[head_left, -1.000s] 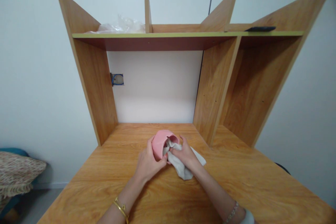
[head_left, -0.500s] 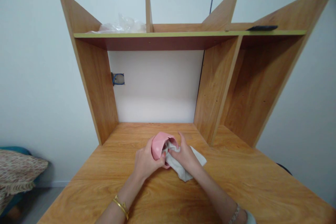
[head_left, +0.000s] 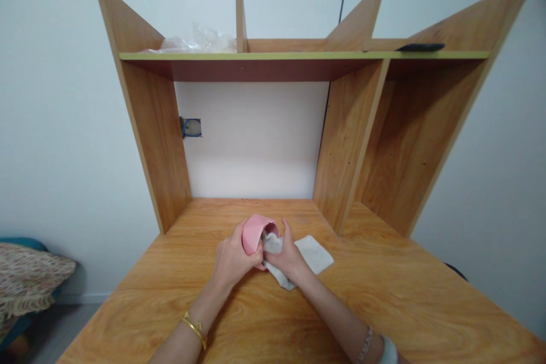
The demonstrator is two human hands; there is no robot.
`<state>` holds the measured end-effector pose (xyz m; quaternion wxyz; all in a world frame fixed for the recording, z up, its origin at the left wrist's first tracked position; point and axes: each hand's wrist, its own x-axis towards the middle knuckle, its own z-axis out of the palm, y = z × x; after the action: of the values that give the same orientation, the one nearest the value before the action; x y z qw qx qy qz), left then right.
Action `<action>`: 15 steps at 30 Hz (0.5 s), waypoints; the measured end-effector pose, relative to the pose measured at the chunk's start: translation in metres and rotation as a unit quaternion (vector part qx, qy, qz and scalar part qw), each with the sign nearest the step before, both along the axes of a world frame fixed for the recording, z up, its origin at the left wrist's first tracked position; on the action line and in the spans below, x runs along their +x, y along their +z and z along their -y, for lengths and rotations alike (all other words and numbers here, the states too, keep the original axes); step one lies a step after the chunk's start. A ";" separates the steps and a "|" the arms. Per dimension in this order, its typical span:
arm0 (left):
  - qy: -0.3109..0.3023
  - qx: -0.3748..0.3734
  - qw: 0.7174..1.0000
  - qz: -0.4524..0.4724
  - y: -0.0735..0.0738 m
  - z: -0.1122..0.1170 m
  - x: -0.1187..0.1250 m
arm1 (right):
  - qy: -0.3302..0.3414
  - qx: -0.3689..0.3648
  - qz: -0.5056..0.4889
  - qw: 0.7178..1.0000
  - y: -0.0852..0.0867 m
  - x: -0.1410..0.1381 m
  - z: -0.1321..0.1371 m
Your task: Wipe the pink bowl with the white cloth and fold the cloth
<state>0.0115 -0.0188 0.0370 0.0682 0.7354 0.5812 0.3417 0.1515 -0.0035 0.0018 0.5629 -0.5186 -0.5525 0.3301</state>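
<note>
A pink, faceted hollow vessel (head_left: 255, 233), perhaps a cup or small pot, is tilted on its side with its opening towards the right. My left hand (head_left: 234, 256) is closed around its left side, the thumb at the lower rim. In my right hand (head_left: 286, 253) is a pale grey cloth (head_left: 314, 254), bunched at the vessel's mouth and partly pushed inside. The right fingertips are hidden in the cloth and the opening, while the thumb stands up beside the rim. The loose end of the cloth trails to the right over the desk.
The wooden desk (head_left: 179, 296) carries a hutch with upright panels (head_left: 354, 142). On its upper shelf (head_left: 290, 57) lie a clear plastic bag (head_left: 200, 41) and a dark flat object (head_left: 422, 46). An open wall socket box (head_left: 191, 127) is at the back left. A patterned fabric (head_left: 32, 278) drapes at far left.
Both hands, with the vessel and cloth, have shifted slightly left. The right hand sits a little further into the opening, and the cloth's free end spreads flatter on the right.
</note>
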 end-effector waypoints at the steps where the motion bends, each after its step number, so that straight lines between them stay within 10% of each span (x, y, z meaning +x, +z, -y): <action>1: -0.001 -0.002 1.000 -0.006 0.000 0.000 0.001 | -0.006 -0.009 0.022 1.000 0.001 0.002 -0.001; 15: -0.094 0.037 0.992 -0.078 -0.005 0.003 0.001 | -0.024 -0.002 0.417 0.909 0.033 0.031 0.011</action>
<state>0.0121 -0.0218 0.0323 0.0272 0.8129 0.5003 0.2969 0.1828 -0.0147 0.0352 0.2878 -0.6233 -0.7235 0.0716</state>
